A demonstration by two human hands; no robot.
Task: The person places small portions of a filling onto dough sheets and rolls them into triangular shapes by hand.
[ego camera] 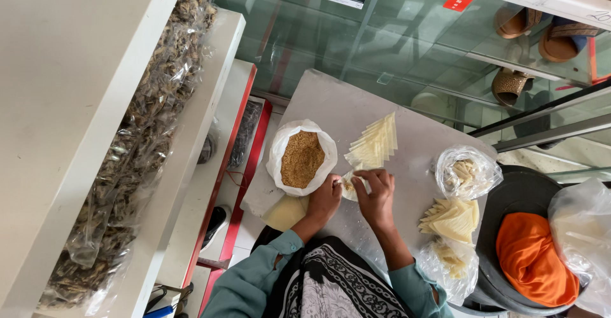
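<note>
Shelf point(70, 70): white, fills the left of the view; along its edge lie clear bags of dark dried goods point(149, 133).

Glass case point(394, 44): across the top, with sandals point(512, 82) seen through it.

Table point(331, 102): grey, slanting, the work surface for all below.

Tub point(509, 197): dark and round, at the table's right end, holding an orange cloth point(531, 257); a large clear bag point(582, 229) sits just beside it at the frame edge.

Crumb bag point(301, 159): white plastic, mouth rolled open, filled with brown crumbs; stands on the table just left of the hands.

Wrapper row point(375, 141): pale thin sheets fanned in an overlapping line, just beyond the hands.

Folded triangles point(453, 219): a pale stack on the table, right of the hands; a small clear bag point(466, 173) with a few pale pieces lies above it, and another clear bag point(450, 262) of such pieces lies below.

Left hand point(324, 198): fingers curled, pinching the near-left edge of the wrapper.

Right hand point(375, 194): fingers bent down over the wrapper's right side, gripping it.

Wrapper point(351, 184): small, pale, with a little brown filling showing; held between both hands on the table, between the crumb bag and the wrapper row.
</note>
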